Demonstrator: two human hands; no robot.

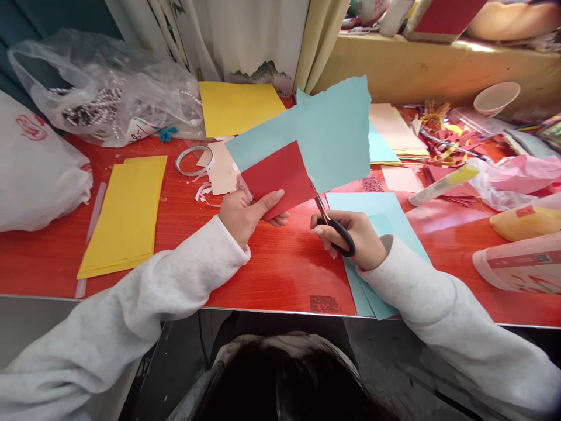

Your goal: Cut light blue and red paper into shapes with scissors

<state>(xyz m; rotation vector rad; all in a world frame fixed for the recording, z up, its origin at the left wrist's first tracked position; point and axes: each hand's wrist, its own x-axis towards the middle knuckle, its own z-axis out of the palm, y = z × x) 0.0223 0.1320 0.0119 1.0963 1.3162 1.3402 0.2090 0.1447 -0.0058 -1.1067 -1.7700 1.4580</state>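
Observation:
My left hand point(245, 213) pinches a red paper piece point(278, 175) together with a light blue sheet point(324, 131), both lifted above the red table point(272, 269). The blue sheet has a wavy right edge. My right hand point(348, 234) grips black-handled scissors point(333, 225). The scissor blades reach up to the lower edge of the blue sheet, just right of the red piece. More light blue paper point(381, 222) lies flat under my right hand.
A yellow paper stack point(125, 213) lies at left and another yellow sheet point(239, 105) at the back. Plastic bags point(100, 88) fill the far left. A tape roll point(193, 161), a glue stick point(442, 184), paper scraps point(442, 140) and a white bowl point(495, 96) are nearby.

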